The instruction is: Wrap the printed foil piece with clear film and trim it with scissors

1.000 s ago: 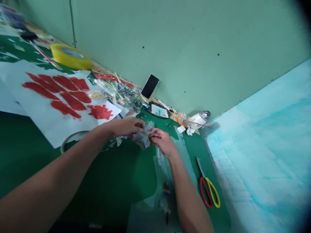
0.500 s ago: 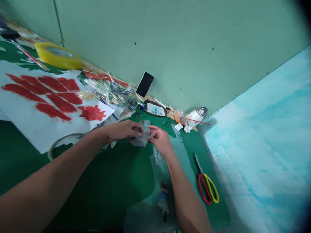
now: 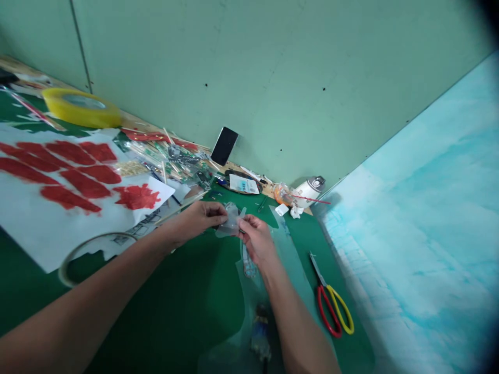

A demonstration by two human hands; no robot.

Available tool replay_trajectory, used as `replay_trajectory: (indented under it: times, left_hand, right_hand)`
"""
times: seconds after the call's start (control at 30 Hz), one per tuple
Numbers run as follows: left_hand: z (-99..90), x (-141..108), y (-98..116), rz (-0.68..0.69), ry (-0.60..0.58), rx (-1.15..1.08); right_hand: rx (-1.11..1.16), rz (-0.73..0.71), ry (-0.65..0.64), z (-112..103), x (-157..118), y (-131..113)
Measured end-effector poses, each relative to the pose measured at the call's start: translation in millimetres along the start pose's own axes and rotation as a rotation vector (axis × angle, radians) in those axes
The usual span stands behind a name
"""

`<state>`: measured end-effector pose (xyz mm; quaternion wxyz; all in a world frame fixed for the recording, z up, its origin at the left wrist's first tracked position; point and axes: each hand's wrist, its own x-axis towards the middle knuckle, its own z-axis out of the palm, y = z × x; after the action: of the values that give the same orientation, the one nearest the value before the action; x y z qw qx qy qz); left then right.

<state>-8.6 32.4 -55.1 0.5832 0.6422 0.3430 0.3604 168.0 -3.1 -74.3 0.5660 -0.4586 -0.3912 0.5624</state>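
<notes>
Between my two hands is a small piece of translucent film (image 3: 228, 227), held above the green table. My left hand (image 3: 206, 217) pinches its left side between thumb and fingers. On its right side, the fingertips of my right hand (image 3: 255, 235) are closed on the same piece. Below my right hand a clear strip with a printed pattern (image 3: 249, 265) lies on a larger translucent sheet (image 3: 288, 249). A dark and blue object (image 3: 260, 332), blurred, lies nearer me on that sheet. My fingers hide part of the film's edges.
Scissors (image 3: 333, 301) with red and yellow handles lie right. Red-painted paper (image 3: 35, 223), a tape ring (image 3: 66, 265) and a yellow tape roll (image 3: 81, 108) are left. A phone (image 3: 224, 146) leans on the green wall; a white spray can (image 3: 307, 192) lies at the back.
My right fingers have closed in on the film's right side, and the film has shifted between my hands. The camera view has tilted a little, moving the surroundings down and left.
</notes>
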Motion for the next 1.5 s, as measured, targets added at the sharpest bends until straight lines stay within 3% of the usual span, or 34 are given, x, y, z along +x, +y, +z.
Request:
replay_trajectory:
  times: [0.13,0.37,0.6,0.83,1.27,1.5]
  left_hand:
    - [4.0,-1.8,2.5,-0.016,0.006,-0.057]
    - [3.8,-0.8,4.9,-0.171,0.183,-0.250]
    - [8.1,5.3,-3.7,-0.234,0.170,-0.177]
    - [-4.2,14.5,-16.1,-0.193,0.287,-0.071]
    - [6.0,0.6,4.3,-0.209,0.167,-0.208]
    - [8.6,-2.2,2.4,-0.212,0.094,-0.319]
  right_hand:
    - [0.009,-0.059,0.063,-3.6,2.5,2.8]
    - [-0.057,-0.216,0.182,-31.3,13.1,-9.4]
    - [-0.142,-0.237,0.002,-26.3,-0.3,-21.3]
    - [-0.192,-0.261,-0.043,-31.8,-1.2,-25.6]
    - [-0.241,-0.165,-0.217,-31.5,-7.7,-24.1]
    - [-0.215,-0.131,-0.253,-35.1,-7.1,-26.0]
